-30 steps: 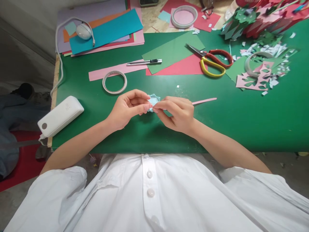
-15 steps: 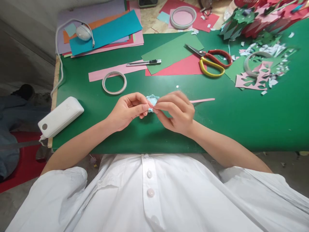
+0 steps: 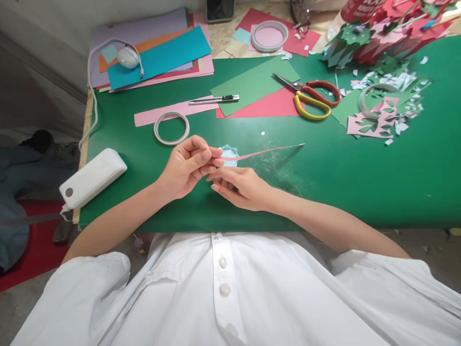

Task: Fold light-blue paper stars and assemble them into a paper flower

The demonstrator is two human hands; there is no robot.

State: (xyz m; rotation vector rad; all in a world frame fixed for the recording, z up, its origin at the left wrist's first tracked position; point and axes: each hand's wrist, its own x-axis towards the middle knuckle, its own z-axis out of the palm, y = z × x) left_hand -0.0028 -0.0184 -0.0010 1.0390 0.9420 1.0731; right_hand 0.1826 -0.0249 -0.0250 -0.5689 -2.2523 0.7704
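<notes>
My left hand [image 3: 185,168] pinches one end of a narrow pink paper strip [image 3: 264,151] between thumb and fingertips. The strip stretches to the right over the green table, its far end slightly raised. Just below it, my right hand [image 3: 243,188] has loosely bent fingers, their tips close to the left fingertips; I see nothing held between them. Behind the strip lies a small light blue paper piece [image 3: 229,162] with a scalloped edge, partly covered by the strip and the fingers.
A tape roll [image 3: 171,128], a craft knife [image 3: 214,99] on paper, and scissors [image 3: 312,98] lie beyond my hands. To the left stands a white power bank [image 3: 93,178]. Coloured sheets [image 3: 158,55] are stacked behind. Paper scraps [image 3: 396,103] and folded paper shapes [image 3: 382,43] fill the right back.
My right hand has moved down and left, away from the pinch it shared with the left hand. More of the pink strip and the light blue piece shows. The view has shifted slightly.
</notes>
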